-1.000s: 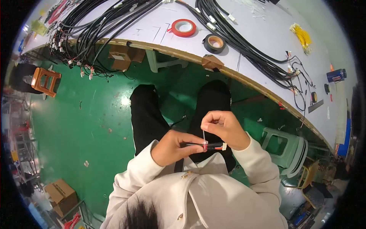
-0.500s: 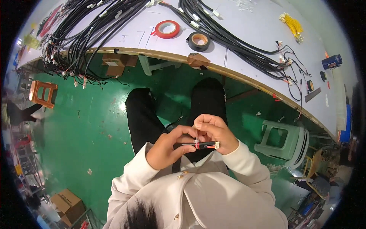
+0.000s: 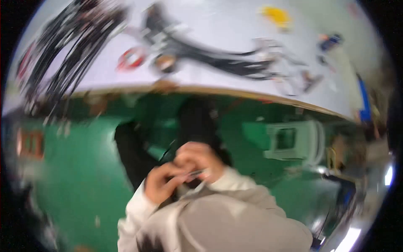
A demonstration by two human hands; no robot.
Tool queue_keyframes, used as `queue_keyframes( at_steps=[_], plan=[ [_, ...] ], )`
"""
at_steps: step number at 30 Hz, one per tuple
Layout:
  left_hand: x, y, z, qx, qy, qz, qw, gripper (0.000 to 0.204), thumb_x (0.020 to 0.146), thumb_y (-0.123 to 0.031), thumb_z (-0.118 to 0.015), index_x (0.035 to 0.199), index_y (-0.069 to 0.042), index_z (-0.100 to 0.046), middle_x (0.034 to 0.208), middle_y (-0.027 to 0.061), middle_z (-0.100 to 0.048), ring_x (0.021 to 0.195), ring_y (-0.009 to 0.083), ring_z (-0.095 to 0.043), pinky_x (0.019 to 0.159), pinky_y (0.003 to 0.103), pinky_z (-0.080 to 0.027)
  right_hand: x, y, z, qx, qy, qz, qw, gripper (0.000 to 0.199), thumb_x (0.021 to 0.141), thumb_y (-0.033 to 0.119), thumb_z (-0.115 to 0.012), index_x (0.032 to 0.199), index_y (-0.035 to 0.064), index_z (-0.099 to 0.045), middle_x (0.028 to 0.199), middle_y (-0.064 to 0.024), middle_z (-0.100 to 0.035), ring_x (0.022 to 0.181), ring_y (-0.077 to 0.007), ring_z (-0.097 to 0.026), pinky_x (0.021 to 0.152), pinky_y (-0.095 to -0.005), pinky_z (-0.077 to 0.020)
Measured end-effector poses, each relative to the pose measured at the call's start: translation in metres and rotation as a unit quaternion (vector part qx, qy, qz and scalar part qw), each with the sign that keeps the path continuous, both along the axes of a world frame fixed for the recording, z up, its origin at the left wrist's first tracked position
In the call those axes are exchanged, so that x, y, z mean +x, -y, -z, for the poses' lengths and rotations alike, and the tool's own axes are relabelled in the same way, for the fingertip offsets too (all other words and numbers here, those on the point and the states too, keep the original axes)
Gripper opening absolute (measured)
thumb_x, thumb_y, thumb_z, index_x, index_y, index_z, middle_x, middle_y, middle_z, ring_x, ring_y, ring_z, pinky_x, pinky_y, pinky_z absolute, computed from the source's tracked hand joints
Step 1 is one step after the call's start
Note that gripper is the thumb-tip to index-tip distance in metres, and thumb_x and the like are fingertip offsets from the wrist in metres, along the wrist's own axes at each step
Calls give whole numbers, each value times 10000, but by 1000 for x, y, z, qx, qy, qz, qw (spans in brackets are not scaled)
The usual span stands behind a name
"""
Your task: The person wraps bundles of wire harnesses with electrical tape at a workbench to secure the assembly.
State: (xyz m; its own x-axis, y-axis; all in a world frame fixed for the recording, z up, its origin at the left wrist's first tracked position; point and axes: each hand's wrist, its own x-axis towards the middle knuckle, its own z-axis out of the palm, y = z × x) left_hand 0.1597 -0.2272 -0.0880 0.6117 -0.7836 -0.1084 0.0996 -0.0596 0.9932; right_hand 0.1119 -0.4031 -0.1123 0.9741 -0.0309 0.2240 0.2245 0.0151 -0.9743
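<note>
Motion smears the view. In front of my lap, my left hand (image 3: 160, 183) is closed on a short black cable (image 3: 194, 174) with a pale connector at its right end. My right hand (image 3: 202, 160) is at the cable's far side, its fingers bent and closed near my left fingertips. Half a second ago its thumb and forefinger pinched the thin tail of a clear cable tie set around the cable by a red band; the blur now hides the tie.
A white table (image 3: 105, 77) beyond my knees carries black cable bundles (image 3: 226, 62), a red tape roll (image 3: 132, 59), a dark tape roll (image 3: 165, 64) and a yellow wire bundle (image 3: 276, 17). A pale green stool (image 3: 294, 142) stands right, an orange stool (image 3: 30, 143) left.
My view has swung, so the table and its things sit further left. Both hands appear lower and further left, still together at the cable.
</note>
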Motion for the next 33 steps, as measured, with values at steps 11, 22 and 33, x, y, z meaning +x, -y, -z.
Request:
queue_keyframes(
  at_steps=[11, 22, 33],
  plan=[
    [-12, -16, 30, -104, -15, -58, 993, 148, 883, -113, -576, 1015, -51, -548, 735, -26, -517, 544, 31, -359, 481, 185, -305, -4, -27, 27, 494, -248, -103, 827, 278, 826, 264, -665, 1008, 77, -566, 773, 26, -564, 654, -71, -563, 530, -222, -460],
    [-3, -19, 44, -59, 36, -79, 994, 176, 779, 26, -667, 941, -15, -610, 818, 14, -602, 702, 72, -510, 664, 207, -437, 6, -24, 32, 523, -219, -143, 811, 178, 895, 233, -561, 935, 84, -471, 757, -18, -519, 598, -68, -480, 481, -202, -387],
    [-9, -32, 22, -62, -79, -10, 995, 118, 799, 49, -627, 916, 41, -609, 838, 66, -631, 739, 116, -554, 691, 272, -472, 10, -16, -6, 194, -161, -182, 950, 153, 897, 191, -556, 936, 44, -550, 710, -27, -549, 565, -76, -482, 500, -222, -387]
  ],
)
